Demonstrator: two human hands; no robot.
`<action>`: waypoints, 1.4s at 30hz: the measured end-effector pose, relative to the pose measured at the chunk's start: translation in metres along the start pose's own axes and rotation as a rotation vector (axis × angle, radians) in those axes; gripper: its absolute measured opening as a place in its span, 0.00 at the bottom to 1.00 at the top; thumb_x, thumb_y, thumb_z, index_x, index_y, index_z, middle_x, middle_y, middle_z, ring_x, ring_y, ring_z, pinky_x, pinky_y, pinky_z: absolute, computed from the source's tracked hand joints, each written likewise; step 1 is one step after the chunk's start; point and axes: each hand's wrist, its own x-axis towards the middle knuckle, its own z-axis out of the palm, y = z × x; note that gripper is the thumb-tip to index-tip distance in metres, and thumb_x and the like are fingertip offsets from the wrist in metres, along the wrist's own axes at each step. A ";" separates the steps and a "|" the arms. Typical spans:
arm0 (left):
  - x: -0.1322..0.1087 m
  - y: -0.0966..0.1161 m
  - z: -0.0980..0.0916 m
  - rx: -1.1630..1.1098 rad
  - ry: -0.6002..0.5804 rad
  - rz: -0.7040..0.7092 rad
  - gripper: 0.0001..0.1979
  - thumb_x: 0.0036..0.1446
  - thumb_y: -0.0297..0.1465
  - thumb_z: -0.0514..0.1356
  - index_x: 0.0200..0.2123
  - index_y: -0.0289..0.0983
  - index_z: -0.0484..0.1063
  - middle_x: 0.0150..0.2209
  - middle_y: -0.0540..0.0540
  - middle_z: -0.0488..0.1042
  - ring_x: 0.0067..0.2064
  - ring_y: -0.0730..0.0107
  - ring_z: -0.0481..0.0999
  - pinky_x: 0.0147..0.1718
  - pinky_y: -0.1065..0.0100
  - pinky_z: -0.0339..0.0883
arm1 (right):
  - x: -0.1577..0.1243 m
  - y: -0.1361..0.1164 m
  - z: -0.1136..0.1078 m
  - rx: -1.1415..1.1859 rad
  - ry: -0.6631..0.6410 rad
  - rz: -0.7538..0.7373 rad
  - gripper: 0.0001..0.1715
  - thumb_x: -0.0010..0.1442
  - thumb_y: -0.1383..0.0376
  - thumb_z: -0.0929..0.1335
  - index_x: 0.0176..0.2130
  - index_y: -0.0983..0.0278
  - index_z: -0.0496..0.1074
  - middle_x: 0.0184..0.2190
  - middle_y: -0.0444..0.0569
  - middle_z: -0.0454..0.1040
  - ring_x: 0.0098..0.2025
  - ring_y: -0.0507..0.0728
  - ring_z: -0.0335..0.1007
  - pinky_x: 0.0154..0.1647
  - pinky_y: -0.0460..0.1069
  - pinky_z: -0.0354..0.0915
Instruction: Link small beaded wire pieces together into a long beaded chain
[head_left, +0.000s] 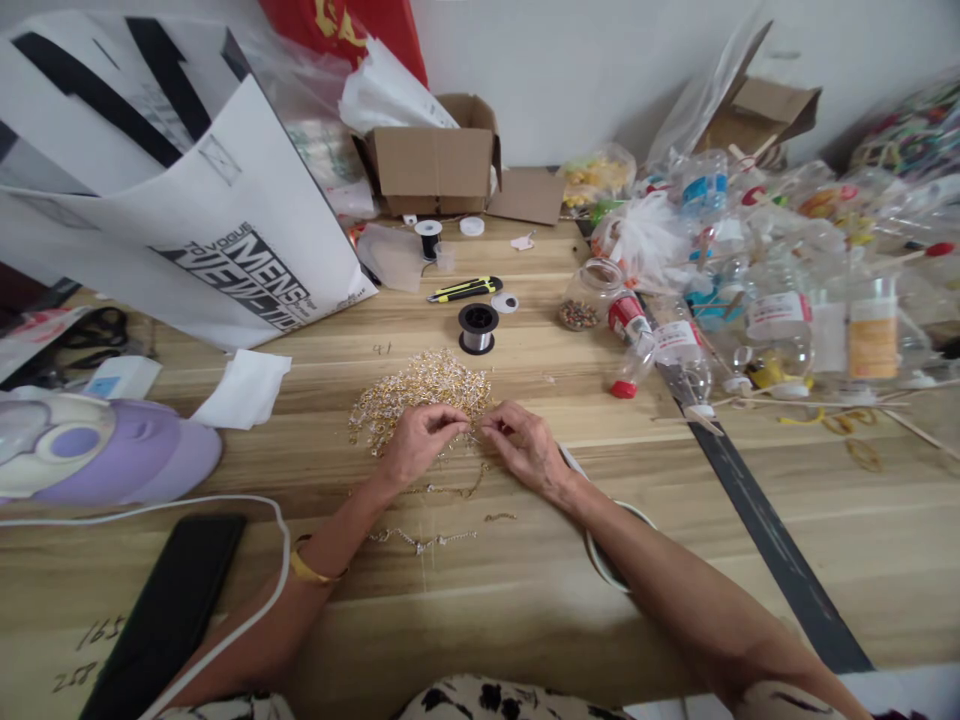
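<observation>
A heap of small gold and silver beads (424, 390) lies on the wooden table (825, 540). At its near edge my left hand (416, 442) and my right hand (525, 447) meet, fingertips pinched together on something tiny that I cannot make out. Finished beaded strands lie nearer to me: one (450, 489) just under my hands, another (424, 540) lower down. A spool of clear thread (478, 328) stands beyond the heap. A white bowl (600, 560) is partly hidden under my right forearm.
A large white printed bag (187, 190) and a cardboard box (435, 160) stand at the back. Bottles, jars and plastic bags (750, 290) crowd the right. A utility knife (465, 290), a purple mask (97, 450), a black phone (172, 610) and a white cable (225, 500) lie around.
</observation>
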 end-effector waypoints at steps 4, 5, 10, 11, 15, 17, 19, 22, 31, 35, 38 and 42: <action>0.001 0.001 0.000 -0.050 -0.038 -0.025 0.06 0.50 0.30 0.62 0.30 0.35 0.78 0.30 0.46 0.80 0.32 0.68 0.78 0.34 0.69 0.71 | 0.000 -0.001 0.001 0.020 0.007 0.032 0.05 0.61 0.67 0.65 0.33 0.64 0.70 0.28 0.45 0.69 0.30 0.51 0.65 0.32 0.46 0.62; 0.001 0.000 0.000 -0.063 -0.041 -0.029 0.06 0.50 0.30 0.63 0.30 0.35 0.78 0.30 0.46 0.80 0.32 0.68 0.78 0.33 0.69 0.71 | 0.000 -0.001 0.001 0.022 0.005 0.037 0.05 0.61 0.67 0.65 0.34 0.64 0.70 0.28 0.45 0.69 0.30 0.52 0.65 0.32 0.46 0.62; 0.000 -0.003 0.002 -0.131 -0.006 -0.022 0.07 0.48 0.30 0.64 0.32 0.35 0.77 0.30 0.46 0.80 0.32 0.68 0.78 0.33 0.69 0.73 | -0.001 -0.005 0.001 0.024 -0.008 0.043 0.06 0.62 0.66 0.64 0.34 0.64 0.70 0.28 0.46 0.70 0.30 0.52 0.66 0.31 0.46 0.62; 0.000 -0.003 0.002 -0.142 -0.002 -0.014 0.07 0.47 0.31 0.65 0.32 0.34 0.77 0.30 0.45 0.80 0.32 0.68 0.79 0.33 0.68 0.73 | -0.001 -0.005 0.001 0.024 -0.008 0.043 0.06 0.62 0.66 0.64 0.34 0.64 0.70 0.28 0.46 0.70 0.30 0.52 0.66 0.31 0.46 0.62; -0.001 -0.002 0.003 -0.159 0.003 -0.004 0.07 0.47 0.29 0.65 0.32 0.34 0.76 0.30 0.45 0.80 0.32 0.68 0.79 0.34 0.69 0.73 | -0.001 -0.006 0.001 0.015 -0.008 0.046 0.06 0.61 0.66 0.64 0.33 0.64 0.70 0.27 0.46 0.70 0.29 0.52 0.65 0.30 0.46 0.61; -0.002 -0.001 0.003 -0.150 0.007 -0.006 0.06 0.48 0.29 0.65 0.32 0.34 0.76 0.30 0.46 0.80 0.32 0.69 0.79 0.33 0.70 0.73 | -0.001 -0.006 0.002 0.012 -0.008 0.047 0.05 0.60 0.66 0.65 0.33 0.64 0.70 0.27 0.45 0.69 0.28 0.52 0.65 0.30 0.46 0.61; -0.003 0.001 0.003 -0.135 0.014 0.003 0.06 0.48 0.28 0.65 0.32 0.34 0.76 0.30 0.46 0.80 0.32 0.70 0.79 0.33 0.70 0.73 | -0.001 -0.007 0.002 0.014 -0.005 0.046 0.05 0.60 0.67 0.65 0.32 0.64 0.69 0.27 0.45 0.69 0.28 0.51 0.64 0.29 0.46 0.60; -0.004 0.003 0.004 -0.098 0.032 0.038 0.05 0.48 0.28 0.65 0.31 0.33 0.76 0.30 0.45 0.80 0.32 0.69 0.79 0.35 0.69 0.73 | -0.002 -0.006 0.003 0.019 -0.006 0.048 0.04 0.59 0.68 0.65 0.32 0.64 0.69 0.27 0.45 0.69 0.28 0.51 0.64 0.30 0.45 0.60; -0.008 0.013 0.006 0.131 0.109 0.185 0.03 0.51 0.27 0.63 0.32 0.35 0.76 0.31 0.46 0.80 0.33 0.68 0.79 0.36 0.68 0.73 | -0.002 -0.008 0.002 0.033 -0.032 0.065 0.04 0.58 0.68 0.65 0.31 0.64 0.68 0.26 0.45 0.69 0.27 0.51 0.64 0.29 0.45 0.61; -0.009 0.014 0.006 0.166 0.110 0.204 0.03 0.52 0.27 0.62 0.32 0.36 0.76 0.32 0.46 0.80 0.33 0.68 0.79 0.37 0.68 0.73 | -0.002 -0.008 0.002 0.028 -0.032 0.071 0.04 0.58 0.68 0.64 0.31 0.64 0.68 0.26 0.44 0.69 0.27 0.51 0.64 0.29 0.45 0.61; -0.009 0.013 0.007 0.169 0.113 0.206 0.03 0.52 0.27 0.62 0.32 0.36 0.76 0.32 0.47 0.80 0.33 0.68 0.79 0.36 0.68 0.73 | -0.002 -0.008 0.002 0.026 -0.030 0.064 0.04 0.58 0.68 0.64 0.31 0.64 0.68 0.26 0.44 0.69 0.27 0.51 0.64 0.29 0.45 0.60; -0.009 0.011 0.007 0.161 0.113 0.214 0.03 0.52 0.26 0.62 0.32 0.36 0.76 0.31 0.46 0.80 0.33 0.69 0.79 0.36 0.68 0.73 | -0.002 -0.009 0.002 0.028 -0.034 0.066 0.04 0.58 0.68 0.64 0.31 0.64 0.68 0.26 0.44 0.69 0.27 0.51 0.64 0.29 0.45 0.60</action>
